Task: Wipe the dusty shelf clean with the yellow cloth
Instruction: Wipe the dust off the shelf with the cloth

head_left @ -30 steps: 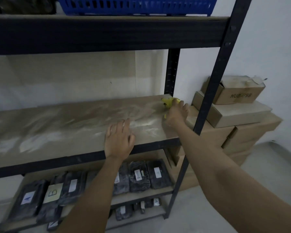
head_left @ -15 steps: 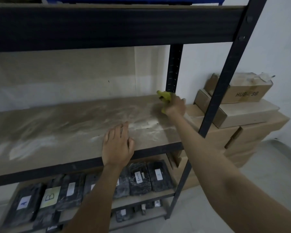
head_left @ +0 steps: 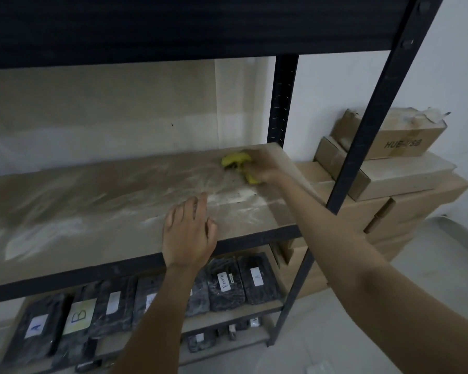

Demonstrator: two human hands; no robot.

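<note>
**Cloth pressed to the far right corner**

The right hand (head_left: pixel 262 168) is clamped around the bunched yellow cloth (head_left: pixel 235 160), pressing it onto the dusty shelf (head_left: pixel 106 201) near the back right corner, just beside the rear black upright (head_left: pixel 283 101). The left hand (head_left: pixel 189 236) lies flat with fingers relaxed, holding nothing, on the shelf's front edge. White dust streaks run across the board. Below sit black labelled packs (head_left: pixel 257 282); cardboard boxes (head_left: pixel 389 139) are stacked right of the rack.
</note>
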